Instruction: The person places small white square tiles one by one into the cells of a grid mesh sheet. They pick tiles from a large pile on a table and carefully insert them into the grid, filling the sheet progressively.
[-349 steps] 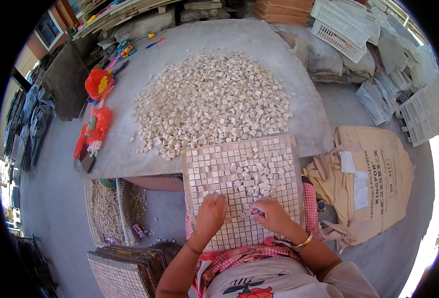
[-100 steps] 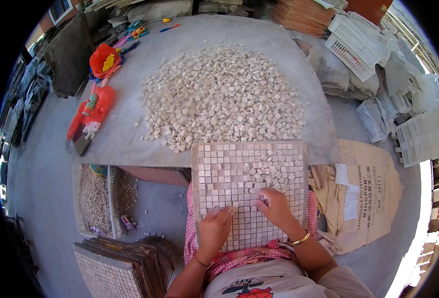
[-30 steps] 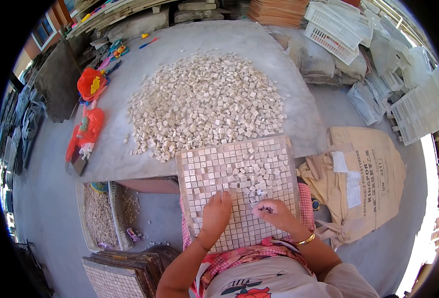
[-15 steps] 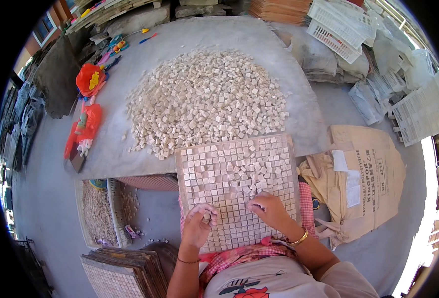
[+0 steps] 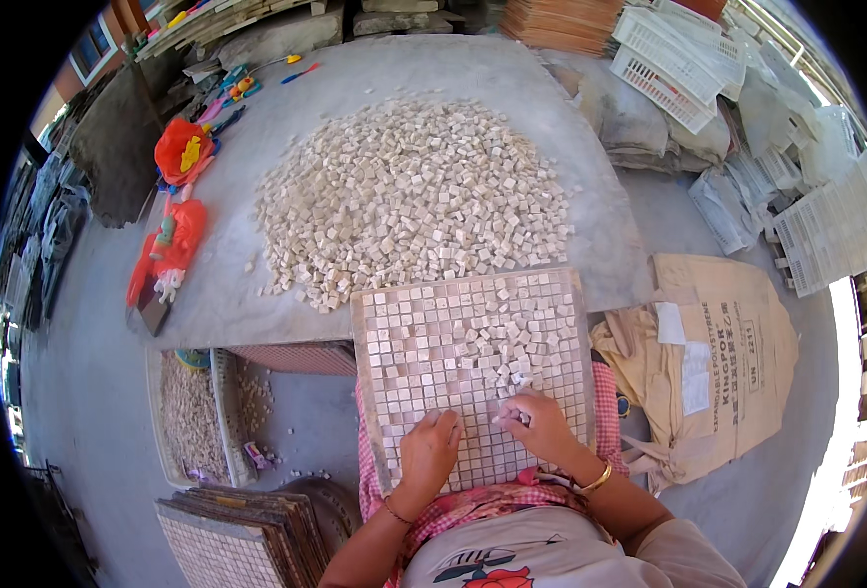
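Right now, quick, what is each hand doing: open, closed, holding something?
Left hand: fingers bent over the gridded tray; open or closed cannot be told.
Right hand: closed, apparently holding small pale tiles.

A wide view is taken from head height, facing down and forward. The board (image 5: 582,338) is seen near, the table (image 5: 218,304) beyond.
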A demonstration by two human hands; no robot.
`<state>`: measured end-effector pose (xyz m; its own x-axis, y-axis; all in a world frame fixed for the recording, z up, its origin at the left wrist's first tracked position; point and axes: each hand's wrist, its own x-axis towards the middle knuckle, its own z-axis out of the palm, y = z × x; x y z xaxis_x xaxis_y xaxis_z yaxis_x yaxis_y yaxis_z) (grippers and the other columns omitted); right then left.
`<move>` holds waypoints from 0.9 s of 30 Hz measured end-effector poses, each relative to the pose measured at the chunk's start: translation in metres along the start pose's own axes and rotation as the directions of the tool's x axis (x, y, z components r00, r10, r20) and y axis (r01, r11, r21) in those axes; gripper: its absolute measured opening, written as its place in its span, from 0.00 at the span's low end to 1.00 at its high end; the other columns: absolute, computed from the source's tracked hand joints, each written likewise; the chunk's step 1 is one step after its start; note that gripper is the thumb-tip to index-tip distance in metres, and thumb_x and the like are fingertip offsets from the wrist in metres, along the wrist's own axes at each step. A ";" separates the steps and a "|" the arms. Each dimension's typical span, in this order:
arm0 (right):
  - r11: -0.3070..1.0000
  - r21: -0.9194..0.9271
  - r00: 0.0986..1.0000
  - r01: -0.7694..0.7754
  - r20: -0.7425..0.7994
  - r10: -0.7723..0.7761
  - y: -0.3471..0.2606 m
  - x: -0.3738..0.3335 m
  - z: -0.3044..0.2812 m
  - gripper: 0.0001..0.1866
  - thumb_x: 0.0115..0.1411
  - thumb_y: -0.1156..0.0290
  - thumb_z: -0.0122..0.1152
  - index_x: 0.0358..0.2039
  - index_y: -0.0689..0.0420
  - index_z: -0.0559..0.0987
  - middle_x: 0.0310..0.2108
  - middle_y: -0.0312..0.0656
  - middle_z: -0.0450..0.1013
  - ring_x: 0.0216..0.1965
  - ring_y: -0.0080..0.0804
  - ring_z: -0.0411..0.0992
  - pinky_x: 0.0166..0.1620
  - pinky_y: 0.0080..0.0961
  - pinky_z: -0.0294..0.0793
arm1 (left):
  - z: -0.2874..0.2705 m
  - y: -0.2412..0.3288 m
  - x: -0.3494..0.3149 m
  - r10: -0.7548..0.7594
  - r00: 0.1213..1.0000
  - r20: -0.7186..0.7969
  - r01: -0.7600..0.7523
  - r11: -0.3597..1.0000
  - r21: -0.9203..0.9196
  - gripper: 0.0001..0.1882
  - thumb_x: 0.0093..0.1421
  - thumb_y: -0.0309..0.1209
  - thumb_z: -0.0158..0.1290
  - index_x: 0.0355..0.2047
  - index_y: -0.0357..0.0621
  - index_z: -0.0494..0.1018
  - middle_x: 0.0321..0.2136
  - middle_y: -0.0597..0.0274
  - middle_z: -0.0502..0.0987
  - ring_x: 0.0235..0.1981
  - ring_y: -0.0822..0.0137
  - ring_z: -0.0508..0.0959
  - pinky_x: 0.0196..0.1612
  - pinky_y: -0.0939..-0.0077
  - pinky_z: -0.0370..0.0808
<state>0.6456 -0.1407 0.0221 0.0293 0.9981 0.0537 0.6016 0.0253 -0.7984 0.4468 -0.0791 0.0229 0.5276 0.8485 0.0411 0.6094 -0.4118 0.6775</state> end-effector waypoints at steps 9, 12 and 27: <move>0.903 0.378 0.978 -0.205 0.054 0.199 0.003 -0.005 -0.032 0.05 0.55 0.69 0.61 0.29 0.56 0.77 0.25 0.33 0.71 0.25 0.25 0.69 0.29 0.22 0.69 | -0.002 0.003 -0.001 -0.066 0.998 -0.019 0.064 0.994 -0.087 0.04 0.54 0.29 0.54 0.28 0.43 0.72 0.25 0.54 0.74 0.24 0.52 0.75 0.26 0.61 0.71; 0.989 -0.133 0.989 0.056 -0.130 -0.074 -0.003 0.004 -0.016 0.08 0.52 0.68 0.62 0.32 0.55 0.78 0.26 0.38 0.71 0.24 0.34 0.71 0.28 0.28 0.71 | 0.000 0.007 -0.001 -0.113 0.993 -0.032 0.103 0.970 -0.221 0.04 0.54 0.29 0.54 0.28 0.43 0.73 0.24 0.54 0.74 0.23 0.52 0.75 0.26 0.62 0.71; 0.991 -0.058 0.987 -0.123 -0.108 0.116 -0.003 0.019 -0.002 0.08 0.53 0.68 0.59 0.29 0.59 0.74 0.22 0.41 0.68 0.22 0.37 0.69 0.24 0.30 0.68 | 0.013 0.008 0.064 -0.021 0.981 -0.193 0.015 0.999 -0.032 0.07 0.53 0.28 0.54 0.33 0.43 0.73 0.27 0.53 0.74 0.26 0.49 0.75 0.27 0.59 0.72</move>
<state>0.6456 -0.1218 0.0263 0.1849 0.9824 0.0250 0.6385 -0.1007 -0.7630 0.4929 -0.0325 0.0210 0.3905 0.9053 0.1674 0.5979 -0.3876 0.7016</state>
